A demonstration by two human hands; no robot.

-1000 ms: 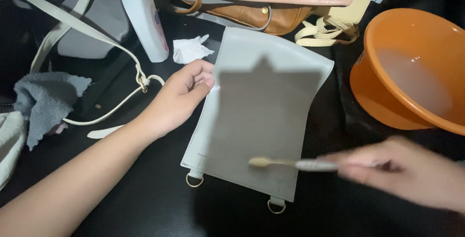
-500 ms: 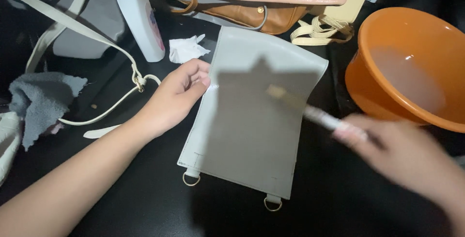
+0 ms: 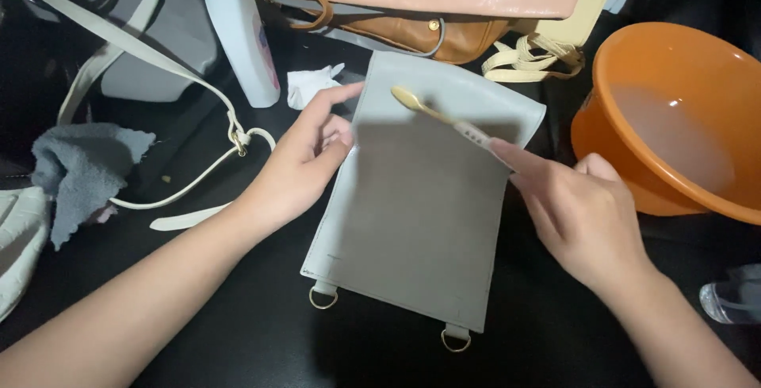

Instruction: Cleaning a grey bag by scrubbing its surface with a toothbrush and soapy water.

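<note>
A flat pale grey leather bag panel [image 3: 420,206] with two gold rings on its near edge lies on the black table. My left hand [image 3: 305,162] rests on its left edge with fingers spread, holding it down. My right hand [image 3: 575,217] grips a toothbrush [image 3: 440,114] by its handle; the yellowish bristle head sits on the panel's far part, near its top edge.
An orange basin [image 3: 674,118] with cloudy water stands at the right. A tan leather bag [image 3: 428,0] lies at the back, a white bottle [image 3: 242,35] and crumpled tissue [image 3: 309,87] to its left. A cream strap [image 3: 190,110] and a grey cloth [image 3: 79,166] lie at the left.
My right hand has carried the toothbrush from the panel's near edge up to its far edge. My left hand has stayed on the left edge.
</note>
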